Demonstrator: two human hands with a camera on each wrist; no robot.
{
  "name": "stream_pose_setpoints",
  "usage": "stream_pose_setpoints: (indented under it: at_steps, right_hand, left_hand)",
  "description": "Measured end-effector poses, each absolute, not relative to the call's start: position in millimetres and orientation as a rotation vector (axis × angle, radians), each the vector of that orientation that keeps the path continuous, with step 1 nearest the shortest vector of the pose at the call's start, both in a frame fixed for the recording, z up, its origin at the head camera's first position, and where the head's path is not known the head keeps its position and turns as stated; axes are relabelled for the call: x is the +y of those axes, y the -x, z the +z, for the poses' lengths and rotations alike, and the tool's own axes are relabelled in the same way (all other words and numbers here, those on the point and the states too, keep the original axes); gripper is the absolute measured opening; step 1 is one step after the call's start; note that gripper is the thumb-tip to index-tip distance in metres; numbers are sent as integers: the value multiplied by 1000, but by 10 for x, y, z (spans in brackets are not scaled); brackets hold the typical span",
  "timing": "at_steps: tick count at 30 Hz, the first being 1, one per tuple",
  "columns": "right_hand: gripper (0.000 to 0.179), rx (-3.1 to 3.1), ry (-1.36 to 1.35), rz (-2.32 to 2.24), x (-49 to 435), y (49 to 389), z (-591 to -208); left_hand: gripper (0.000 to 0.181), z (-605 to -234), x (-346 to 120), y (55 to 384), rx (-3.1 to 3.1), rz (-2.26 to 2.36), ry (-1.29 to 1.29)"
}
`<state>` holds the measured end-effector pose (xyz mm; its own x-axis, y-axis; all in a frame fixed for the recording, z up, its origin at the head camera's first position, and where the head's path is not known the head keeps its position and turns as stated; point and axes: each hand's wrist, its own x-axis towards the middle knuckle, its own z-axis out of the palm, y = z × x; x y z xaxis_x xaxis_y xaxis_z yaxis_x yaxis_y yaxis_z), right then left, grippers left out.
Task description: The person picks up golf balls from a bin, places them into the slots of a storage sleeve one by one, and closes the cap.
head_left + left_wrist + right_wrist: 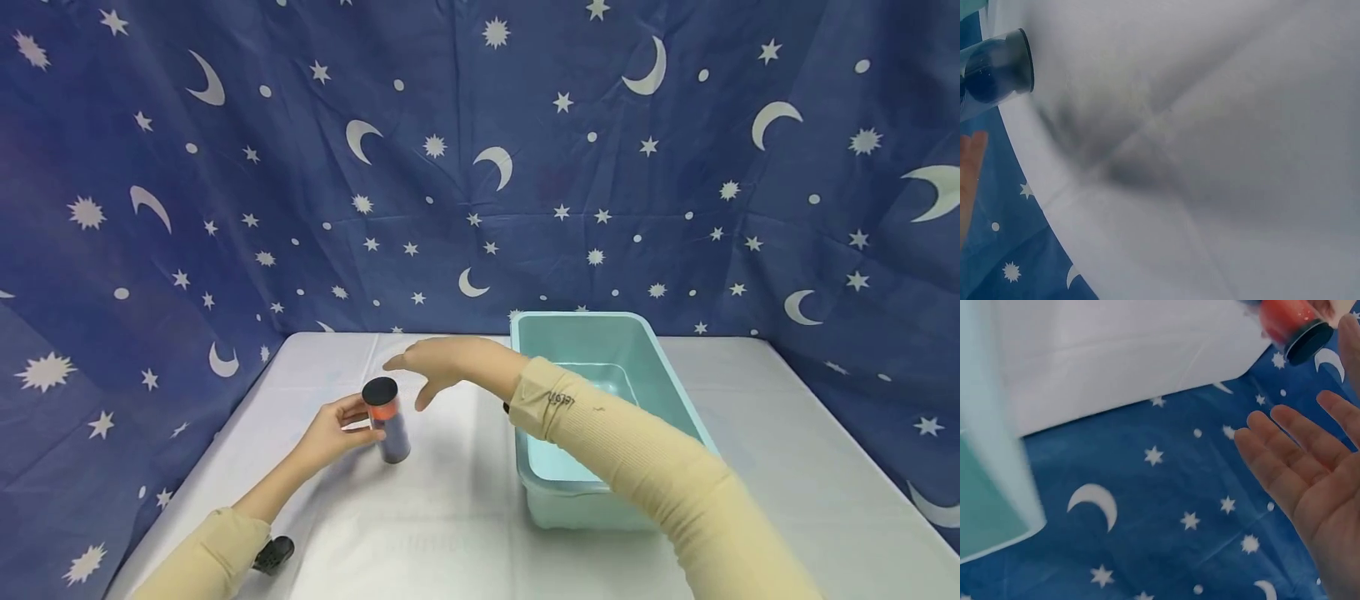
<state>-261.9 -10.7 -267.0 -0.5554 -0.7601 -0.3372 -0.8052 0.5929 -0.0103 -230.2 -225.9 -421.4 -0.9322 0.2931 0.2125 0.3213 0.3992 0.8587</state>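
Note:
A clear tube of balls (393,440) with a black lid stands tilted over the left of the table, an orange band showing under the lid and blue below. My left hand (337,433) grips it from the left, thumb in front and fingers behind. In the left wrist view the tube's clear end (1013,65) shows a dark blue ball inside. To the right of the lid is my right hand (438,364), fingers spread and apart from the tube. The right wrist view shows its open palm (1329,500) near the black lid (1309,342).
A pale teal plastic bin (528,492) stands right of centre, with my right forearm crossing over it. Beside my left sleeve lies a small black object (274,554). A blue curtain (420,167) with moons and stars hangs behind the white-covered table (420,542).

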Motion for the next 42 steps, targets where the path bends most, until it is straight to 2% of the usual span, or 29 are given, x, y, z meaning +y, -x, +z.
stream_pose_setpoints:
  at_steps: [5,13,26,34,39,42]
  right_hand:
    - [73,2515,1227,188,178,2629,-2554]
    - [65,2576,1164,-17,736,2557,-2426]
    - [54,2799,1187,-295,1766,2371,-2366]
    - [50,3038,879,-437,2552,2119,-2383]
    - [55,3160,640,-497,2966,2039,-2529]
    - [56,3245,589,-547,3159,2013,-2666]
  left_hand:
    - [58,-4126,-2309,2237,-2672,-1495,563]
    - [46,-3948,-2418,2110,-2724,-1284,544]
    - [48,-3786,-2516,2034,-2749,-974,426]
    - [54,-3849,-2613,1986,-2717,-826,432]
    - [53,-3914,-2686,2003,-2677,-734,456]
    - [53,-3930,-2682,2049,-2671,-701,506]
